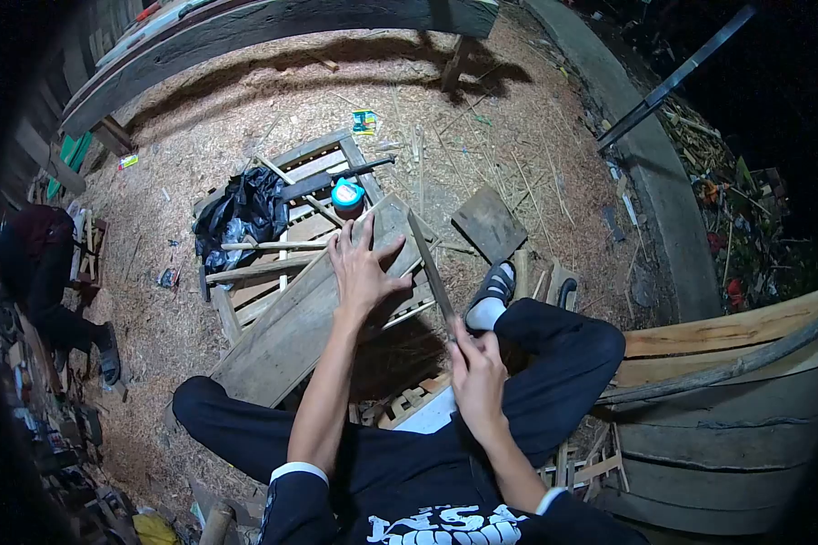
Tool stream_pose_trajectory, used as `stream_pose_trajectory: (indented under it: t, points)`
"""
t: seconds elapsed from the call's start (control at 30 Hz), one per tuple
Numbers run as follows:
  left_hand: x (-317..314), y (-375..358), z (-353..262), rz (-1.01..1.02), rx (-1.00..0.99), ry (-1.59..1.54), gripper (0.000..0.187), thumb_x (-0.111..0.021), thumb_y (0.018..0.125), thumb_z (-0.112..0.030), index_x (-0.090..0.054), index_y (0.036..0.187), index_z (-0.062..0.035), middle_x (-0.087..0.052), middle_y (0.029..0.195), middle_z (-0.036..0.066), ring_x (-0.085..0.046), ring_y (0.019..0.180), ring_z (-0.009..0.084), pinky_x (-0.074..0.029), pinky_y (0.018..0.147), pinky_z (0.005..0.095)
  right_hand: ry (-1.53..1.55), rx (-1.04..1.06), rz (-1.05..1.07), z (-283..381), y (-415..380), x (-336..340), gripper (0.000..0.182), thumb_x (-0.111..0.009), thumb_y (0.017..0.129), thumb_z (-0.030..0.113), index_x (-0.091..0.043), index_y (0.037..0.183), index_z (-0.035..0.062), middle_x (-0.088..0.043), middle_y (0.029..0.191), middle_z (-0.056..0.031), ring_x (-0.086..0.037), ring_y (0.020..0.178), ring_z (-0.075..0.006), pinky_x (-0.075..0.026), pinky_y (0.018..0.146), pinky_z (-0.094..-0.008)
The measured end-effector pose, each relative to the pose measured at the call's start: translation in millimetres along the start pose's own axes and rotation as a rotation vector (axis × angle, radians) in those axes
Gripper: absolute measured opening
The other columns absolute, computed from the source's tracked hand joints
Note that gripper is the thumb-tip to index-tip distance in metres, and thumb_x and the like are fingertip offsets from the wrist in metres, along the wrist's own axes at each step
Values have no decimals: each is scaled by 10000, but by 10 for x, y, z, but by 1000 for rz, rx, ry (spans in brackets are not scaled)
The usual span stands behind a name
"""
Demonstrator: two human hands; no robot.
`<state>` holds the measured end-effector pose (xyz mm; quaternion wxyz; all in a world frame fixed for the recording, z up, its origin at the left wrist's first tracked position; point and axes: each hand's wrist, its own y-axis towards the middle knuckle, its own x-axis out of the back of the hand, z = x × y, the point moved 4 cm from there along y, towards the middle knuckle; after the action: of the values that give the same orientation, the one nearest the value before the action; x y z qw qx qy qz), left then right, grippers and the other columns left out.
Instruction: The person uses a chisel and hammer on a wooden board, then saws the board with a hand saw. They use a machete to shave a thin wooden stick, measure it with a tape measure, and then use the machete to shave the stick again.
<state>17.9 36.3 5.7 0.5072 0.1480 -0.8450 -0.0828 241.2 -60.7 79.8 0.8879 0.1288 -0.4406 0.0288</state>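
Underfoot, shaving-strewn ground [168, 313], bench [273, 38] beyond, left hand [361, 272] spread on plank [286, 345], right hand [479, 377], grip clamped round perhaps a blade [433, 272]

The long board [286, 341] is plain matt wood, kinda greyish and fairly smooth. That bag [250, 209] is crinkly black plastic, super glossy. The tape measure [346, 194] looks like shiny teal plastic. Trousers [554, 363] are matt dark cloth, and the ground [336, 91] is rough with wood shavings all over.

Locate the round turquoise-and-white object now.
The turquoise object sits left of centre in the head view, just beyond the left hand, near the black plastic bag.
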Motion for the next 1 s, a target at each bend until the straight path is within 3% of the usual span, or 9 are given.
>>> stream_pose_trajectory:
  t: [0.5, 0.83, 0.9, 0.97, 1.0]
  points:
    - [-31, 1, -17, -11, -10, -20, 752, -943, 555, -481, -786, 1283, -377, -401, 1689, 113, -326, 1521, 445, -180, 1241, 616, -37, -3, 30, -31, 27, 7, 442, -711, 978, 117, -686, 1419, 139, -558, 892, -183, -640, 751, -360, -529, 702, -464]
    - [-37, 8, -29, -13, -16, 1, 737, -937, 570, -488, -784, 1284, -384, -433, 1665, 120, -337, 1510, 459, -189, 1240, 621, -18, -7, -40, -11, -102, -37, 457, -753, 942, 87, -708, 1395, 132, -535, 863, -158, -600, 718, -320, -516, 682, -449]
    - [-11, 54, -29, 32, -1, -13, 723, -934, 576, -490, -785, 1276, -391, -399, 1673, 163, -330, 1514, 462, -182, 1243, 632, 9, 11, -64, -21, -114, 25, 453, -752, 943, 88, -710, 1392, 127, -532, 860, -153, -581, 704, -310, -510, 675, -445]
    - [15, -34, -33, -114, 0, -8, 726, -935, 572, -497, -786, 1275, -391, -360, 1675, 225, -334, 1508, 469, -176, 1238, 629, 25, -50, 9, -19, -189, 131, 435, -737, 962, 97, -706, 1396, 118, -525, 862, -158, -568, 704, -314, -506, 693, -437]
    - [-20, -45, -45, -54, 17, 47, 763, -955, 554, -499, -768, 1290, -425, -326, 1670, 259, -314, 1506, 470, -178, 1241, 621, 17, -58, 12, -24, -180, 139, 437, -733, 964, 94, -704, 1399, 120, -516, 856, -160, -580, 716, -319, -508, 697, -439]
